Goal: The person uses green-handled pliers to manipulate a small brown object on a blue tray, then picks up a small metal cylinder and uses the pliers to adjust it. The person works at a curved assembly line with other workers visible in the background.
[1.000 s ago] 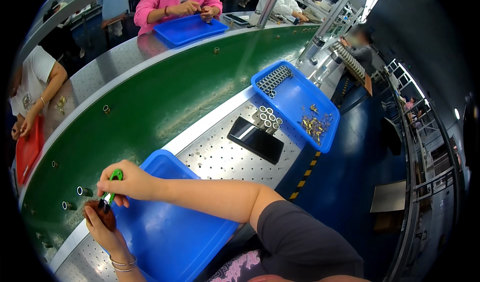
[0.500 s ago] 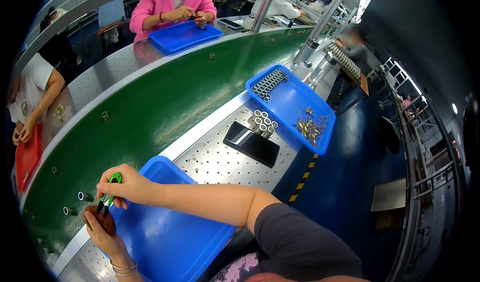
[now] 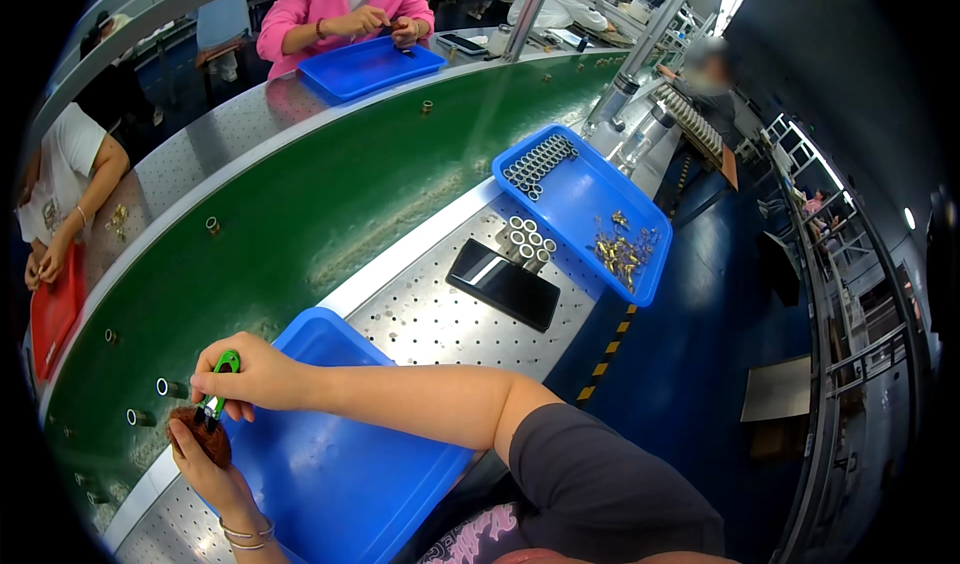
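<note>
My left hand (image 3: 212, 482) is closed around a reddish-brown rounded piece (image 3: 216, 444) with a rough surface, holding it over the tray's left edge. In my right hand (image 3: 262, 372) are green-handled snips (image 3: 228, 363). Their dark tips reach down to the top of the brown piece and seem to touch it; the exact contact is too small to make out. Below both hands lies a large blue tray (image 3: 340, 464), partly covered by my right forearm. Two metal rings (image 3: 140, 418) stand close to my hands on the green belt.
A black phone (image 3: 503, 286) lies on the perforated metal table beside a cluster of metal rings (image 3: 528, 238). Farther off, another blue tray (image 3: 590, 199) holds rows of rings and small brass-coloured parts (image 3: 625, 248). Across the green belt (image 3: 300, 219) other people work at trays.
The snips have tilted slightly more upright in my right hand, with their tips still at the brown piece. Both hands have barely moved.
</note>
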`<action>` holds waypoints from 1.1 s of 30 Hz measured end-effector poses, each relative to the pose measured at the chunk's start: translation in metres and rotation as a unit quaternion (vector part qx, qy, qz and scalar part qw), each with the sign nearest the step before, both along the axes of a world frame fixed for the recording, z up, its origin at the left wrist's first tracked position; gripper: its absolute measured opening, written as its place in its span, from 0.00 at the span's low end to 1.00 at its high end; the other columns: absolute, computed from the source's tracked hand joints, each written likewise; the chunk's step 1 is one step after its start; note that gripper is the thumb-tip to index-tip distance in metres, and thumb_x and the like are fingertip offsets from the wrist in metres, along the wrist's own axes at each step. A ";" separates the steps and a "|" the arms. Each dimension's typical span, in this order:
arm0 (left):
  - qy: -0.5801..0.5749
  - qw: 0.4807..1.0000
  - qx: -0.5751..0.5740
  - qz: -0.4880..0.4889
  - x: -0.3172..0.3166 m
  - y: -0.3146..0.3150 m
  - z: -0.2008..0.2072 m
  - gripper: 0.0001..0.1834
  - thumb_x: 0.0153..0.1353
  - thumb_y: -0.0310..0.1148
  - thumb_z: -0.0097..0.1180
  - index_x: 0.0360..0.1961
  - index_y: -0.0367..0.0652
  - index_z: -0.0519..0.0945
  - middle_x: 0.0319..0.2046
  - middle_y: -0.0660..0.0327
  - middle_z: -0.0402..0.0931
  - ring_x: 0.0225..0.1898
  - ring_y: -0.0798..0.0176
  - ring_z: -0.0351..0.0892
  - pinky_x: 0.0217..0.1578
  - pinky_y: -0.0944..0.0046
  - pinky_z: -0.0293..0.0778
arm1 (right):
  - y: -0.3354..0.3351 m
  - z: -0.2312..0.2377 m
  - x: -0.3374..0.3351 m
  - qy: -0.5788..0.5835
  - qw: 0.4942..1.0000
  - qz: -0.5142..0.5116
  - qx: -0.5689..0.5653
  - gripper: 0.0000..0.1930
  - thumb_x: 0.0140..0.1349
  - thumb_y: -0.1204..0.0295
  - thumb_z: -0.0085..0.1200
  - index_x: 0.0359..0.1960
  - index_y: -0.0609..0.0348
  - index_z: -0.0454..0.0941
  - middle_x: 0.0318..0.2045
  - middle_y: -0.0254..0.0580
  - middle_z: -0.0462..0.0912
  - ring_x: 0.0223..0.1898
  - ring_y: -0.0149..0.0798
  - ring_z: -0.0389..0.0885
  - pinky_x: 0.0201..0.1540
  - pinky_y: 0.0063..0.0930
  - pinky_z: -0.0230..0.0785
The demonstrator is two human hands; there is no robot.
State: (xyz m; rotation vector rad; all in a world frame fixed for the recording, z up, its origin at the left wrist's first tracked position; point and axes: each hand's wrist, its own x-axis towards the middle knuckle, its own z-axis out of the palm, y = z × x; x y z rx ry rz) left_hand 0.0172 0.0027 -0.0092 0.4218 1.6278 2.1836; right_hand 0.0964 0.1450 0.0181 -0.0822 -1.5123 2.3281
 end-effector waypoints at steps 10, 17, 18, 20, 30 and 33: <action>-0.002 1.000 0.001 0.008 0.001 0.000 0.000 0.19 0.64 0.46 0.45 0.40 0.38 0.70 0.33 0.63 0.70 0.33 0.72 0.69 0.33 0.72 0.66 | 0.001 0.001 0.002 -0.021 0.998 -0.026 0.050 0.11 0.57 0.67 0.53 0.25 0.62 0.76 0.16 0.33 0.74 0.16 0.23 0.73 0.16 0.15 0.65; -0.014 0.997 0.014 -0.068 -0.010 -0.008 -0.006 0.18 0.66 0.44 0.42 0.45 0.41 0.69 0.36 0.66 0.69 0.36 0.75 0.67 0.37 0.73 0.64 | 0.001 0.002 0.001 -0.009 1.000 0.001 0.015 0.13 0.59 0.64 0.53 0.26 0.62 0.76 0.16 0.33 0.73 0.15 0.23 0.72 0.15 0.15 0.64; -0.017 0.998 0.016 -0.059 -0.010 -0.008 -0.007 0.18 0.66 0.44 0.42 0.45 0.41 0.69 0.36 0.66 0.69 0.36 0.75 0.67 0.37 0.74 0.64 | 0.000 0.001 0.001 -0.006 1.000 0.003 0.005 0.13 0.59 0.63 0.52 0.26 0.62 0.76 0.16 0.33 0.73 0.15 0.23 0.72 0.15 0.15 0.64; -0.022 0.999 0.018 -0.040 -0.010 -0.008 -0.009 0.17 0.66 0.44 0.42 0.45 0.41 0.69 0.36 0.66 0.68 0.35 0.75 0.66 0.36 0.74 0.64 | 0.000 0.002 0.001 0.001 1.000 -0.020 0.004 0.14 0.60 0.63 0.50 0.26 0.62 0.76 0.15 0.32 0.73 0.14 0.23 0.72 0.14 0.15 0.63; -0.027 0.999 0.002 -0.040 -0.011 -0.009 -0.010 0.19 0.65 0.45 0.43 0.46 0.41 0.69 0.37 0.66 0.69 0.36 0.75 0.66 0.36 0.74 0.63 | 0.000 0.002 0.003 0.016 0.999 -0.050 0.006 0.15 0.62 0.63 0.48 0.24 0.62 0.75 0.14 0.32 0.73 0.13 0.23 0.71 0.14 0.15 0.62; -0.025 0.999 0.005 -0.032 -0.012 -0.008 -0.012 0.19 0.65 0.45 0.43 0.46 0.40 0.69 0.37 0.66 0.69 0.37 0.75 0.67 0.37 0.74 0.64 | 0.001 0.001 0.001 0.028 0.997 -0.068 0.011 0.14 0.61 0.65 0.48 0.22 0.64 0.74 0.15 0.35 0.75 0.11 0.24 0.70 0.11 0.16 0.62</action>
